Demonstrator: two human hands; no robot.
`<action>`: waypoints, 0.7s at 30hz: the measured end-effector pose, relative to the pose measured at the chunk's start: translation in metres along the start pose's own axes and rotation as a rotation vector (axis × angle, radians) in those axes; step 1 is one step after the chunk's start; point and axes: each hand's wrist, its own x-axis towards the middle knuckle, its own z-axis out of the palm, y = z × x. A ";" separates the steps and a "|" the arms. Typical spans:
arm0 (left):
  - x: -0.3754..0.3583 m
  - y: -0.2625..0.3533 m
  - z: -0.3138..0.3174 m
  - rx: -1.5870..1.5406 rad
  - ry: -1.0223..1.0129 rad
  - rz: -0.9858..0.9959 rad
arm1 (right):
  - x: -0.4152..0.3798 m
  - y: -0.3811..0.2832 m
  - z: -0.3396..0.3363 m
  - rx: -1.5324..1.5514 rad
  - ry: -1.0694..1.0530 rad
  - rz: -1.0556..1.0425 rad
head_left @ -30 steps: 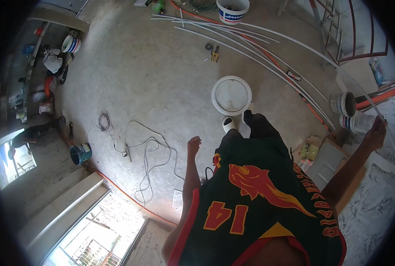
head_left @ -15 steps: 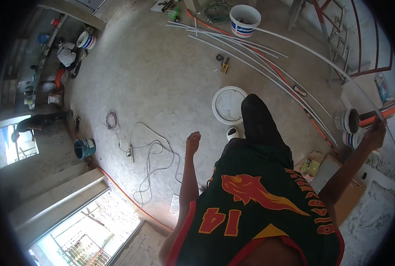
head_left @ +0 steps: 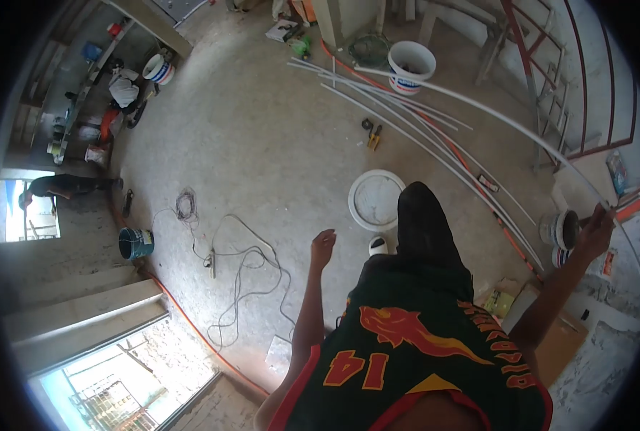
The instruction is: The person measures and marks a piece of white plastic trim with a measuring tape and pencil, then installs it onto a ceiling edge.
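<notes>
My right hand [head_left: 597,230], at the right, is wrapped round a long white plastic pipe [head_left: 522,129]. The pipe bows away from the hand to the far white bucket [head_left: 412,66], passing over its rim; its near end hangs past my hand. Lower and nearer the middle, my left hand [head_left: 323,248] hangs beside my body with its fingers loosely curled and nothing visible in it. Ahead of my shoe lies a round white lid [head_left: 375,201]. Several more white pipes [head_left: 399,118] lie across the floor beyond it.
An orange hose [head_left: 460,147] runs among the floor pipes. Pliers [head_left: 374,138] lie beyond the lid. A grey cable [head_left: 251,251] tangles over the floor at the left, near a dark bucket [head_left: 136,243]. Two buckets [head_left: 558,230] stand below my right hand. Another person [head_left: 72,185] is by the window.
The view has shifted, so the lid, pipes and far bucket appear lower in it. The right hand still grips the pipe. My left hand has swung slightly and remains loosely curled.
</notes>
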 end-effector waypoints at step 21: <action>0.189 0.334 0.092 -1.008 0.176 0.280 | 0.064 0.020 -0.022 0.802 0.036 0.448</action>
